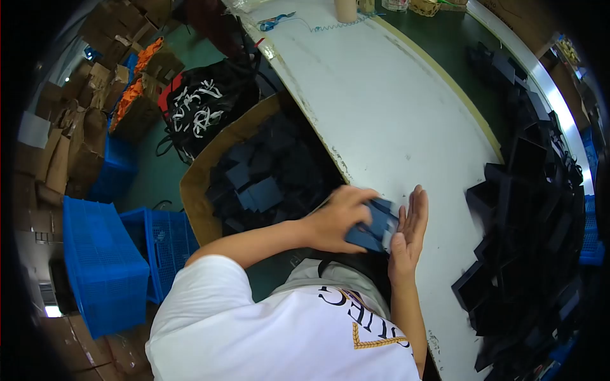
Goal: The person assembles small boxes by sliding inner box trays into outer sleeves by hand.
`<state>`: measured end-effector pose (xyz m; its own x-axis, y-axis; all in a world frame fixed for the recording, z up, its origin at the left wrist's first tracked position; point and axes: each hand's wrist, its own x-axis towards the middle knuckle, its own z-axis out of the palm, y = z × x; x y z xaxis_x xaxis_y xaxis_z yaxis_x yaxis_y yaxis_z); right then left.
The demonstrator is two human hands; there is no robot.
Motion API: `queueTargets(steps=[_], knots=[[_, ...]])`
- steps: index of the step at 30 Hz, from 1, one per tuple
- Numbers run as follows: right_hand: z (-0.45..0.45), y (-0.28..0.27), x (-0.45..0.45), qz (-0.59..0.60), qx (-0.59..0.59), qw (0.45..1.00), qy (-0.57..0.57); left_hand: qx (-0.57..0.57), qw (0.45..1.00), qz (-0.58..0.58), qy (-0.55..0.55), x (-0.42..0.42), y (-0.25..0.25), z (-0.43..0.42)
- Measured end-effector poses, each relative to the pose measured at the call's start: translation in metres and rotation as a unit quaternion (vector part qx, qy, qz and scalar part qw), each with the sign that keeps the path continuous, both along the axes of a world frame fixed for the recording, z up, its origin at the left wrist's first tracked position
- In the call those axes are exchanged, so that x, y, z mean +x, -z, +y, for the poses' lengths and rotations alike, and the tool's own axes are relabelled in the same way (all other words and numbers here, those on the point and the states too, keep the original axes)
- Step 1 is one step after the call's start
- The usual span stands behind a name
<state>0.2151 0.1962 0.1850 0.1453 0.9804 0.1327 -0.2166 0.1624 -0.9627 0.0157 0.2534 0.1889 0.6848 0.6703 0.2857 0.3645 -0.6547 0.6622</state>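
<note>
Piece of blue material (376, 223), flat-sided and partly blurred, is held between the person's two hands, just over the near left edge of the white table (406, 127). The left hand (337, 221) grasps it from the left, fingers bent over its upper face. The right hand (410, 236) stands on the other side with its fingers straight and unclenched, palm turned toward the piece and thumb beside its pale end; whether that thumb presses on it I cannot tell. Just left of the table, below its top, an open cardboard box (192, 187) holds a jumble of dark blue pieces (262, 193). Along the table's right side lies a large heap of dark, box-like items (508, 254), some tilted against one another. Toward the far end are a small blue tool (270, 26), a coiled blue cord (333, 26) and a tan cylinder (346, 11). Beyond the cardboard box rests a black bag (219, 79) with white lettering. Farther left stand blue plastic crates (105, 267), and behind these, stacked brown cartons (86, 140), with orange material (130, 98) showing among them.
</note>
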Motion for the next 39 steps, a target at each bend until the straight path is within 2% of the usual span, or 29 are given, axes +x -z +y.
queueTargets(steps=[2,4,5,7,10,11,13,15,17,19,21,23,26,30,33,34,37,39], knots=[[-0.009,-0.003,0.013,-0.18,0.045,0.982,0.023,0.036,0.992,0.035,-0.112,-0.044,-0.01,0.001],[-0.015,-0.005,0.03,-0.345,0.087,0.93,0.089,0.054,0.957,0.119,-0.26,-0.092,-0.013,0.002],[-0.015,-0.002,0.036,-0.385,0.094,0.912,0.102,0.005,0.936,0.165,-0.311,-0.115,-0.01,0.005],[-0.021,0.008,0.044,-0.409,0.054,0.905,0.105,0.003,0.911,0.197,-0.363,-0.126,-0.012,0.014],[-0.03,0.02,0.051,-0.426,0.047,0.898,0.098,0.026,0.954,0.103,-0.28,-0.094,-0.021,0.044],[-0.034,0.019,0.051,-0.44,0.047,0.891,0.102,0.078,0.964,0.055,-0.247,-0.073,-0.028,0.058],[-0.041,0.017,0.053,-0.468,0.046,0.876,0.106,0.059,0.981,-0.002,-0.187,-0.032,-0.031,0.093],[-0.05,0.02,0.057,-0.505,0.015,0.855,0.118,0.057,0.992,-0.064,-0.09,0.034,-0.047,0.125],[-0.056,0.016,0.058,-0.544,-0.017,0.827,0.142,0.083,0.992,-0.091,-0.018,0.097,-0.038,0.17],[-0.059,0.022,0.059,-0.551,-0.046,0.818,0.159,0.092,0.99,-0.111,0.006,0.163,-0.034,0.212],[-0.059,0.021,0.058,-0.565,-0.073,0.804,0.172,0.07,0.995,-0.074,0.003,0.225,-0.04,0.248],[-0.054,0.021,0.059,-0.557,-0.089,0.81,0.16,0.093,0.991,-0.1,0.008,0.284,-0.026,0.295],[-0.048,0.017,0.06,-0.551,-0.126,0.813,0.139,0.097,0.992,-0.058,-0.049,0.355,-0.025,0.333],[-0.048,0.018,0.063,-0.532,-0.158,0.823,0.122,0.196,0.971,0.138,-0.021,0.4,-0.039,0.336],[-0.049,0.021,0.063,-0.523,-0.144,0.829,0.134,0.297,0.948,0.115,0.015,0.413,-0.027,0.358],[-0.049,0.022,0.063,-0.521,-0.142,0.83,0.138,0.276,0.961,0.011,0.003,0.414,-0.026,0.36],[-0.05,0.023,0.063,-0.52,-0.132,0.83,0.15,0.109,0.977,-0.145,0.112,0.384,-0.07,0.365],[-0.049,0.02,0.063,-0.533,-0.115,0.824,0.158,-0.091,0.978,-0.159,0.095,0.351,-0.114,0.347]])
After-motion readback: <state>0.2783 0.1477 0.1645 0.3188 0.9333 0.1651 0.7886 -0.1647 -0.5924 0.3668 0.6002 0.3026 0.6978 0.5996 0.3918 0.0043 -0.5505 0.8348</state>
